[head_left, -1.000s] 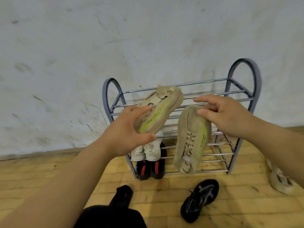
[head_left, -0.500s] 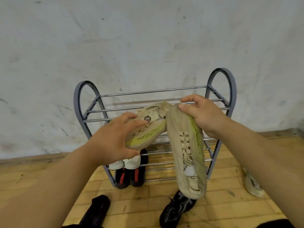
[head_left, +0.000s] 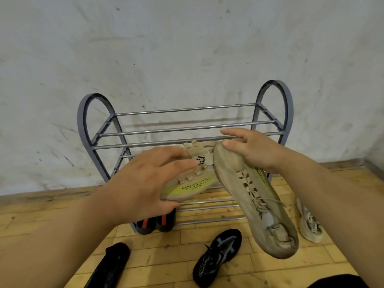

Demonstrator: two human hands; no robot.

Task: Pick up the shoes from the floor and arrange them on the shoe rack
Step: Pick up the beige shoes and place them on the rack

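Observation:
A grey metal shoe rack (head_left: 187, 110) stands against the white wall. My left hand (head_left: 143, 183) grips one beige shoe with a yellow-green stripe (head_left: 191, 183), held in front of the rack's middle shelves. My right hand (head_left: 253, 148) holds the second beige shoe (head_left: 257, 200) by its heel, toe hanging down toward the floor. The two shoes touch near the top shelf's front bar. A black shoe (head_left: 218, 256) and another black shoe (head_left: 112, 267) lie on the floor. A pale shoe (head_left: 310, 223) lies at the right.
A black pair with red accents (head_left: 154, 222) sits on the rack's lowest shelf at the left, partly hidden by my left hand. The floor (head_left: 162, 256) is yellow wood planks. The rack's top shelf holds nothing.
Both hands have carried the beige shoes closer to the rack's upper shelves, and the shoes have come together. My view has moved closer and shifted, so the rack sits more centred.

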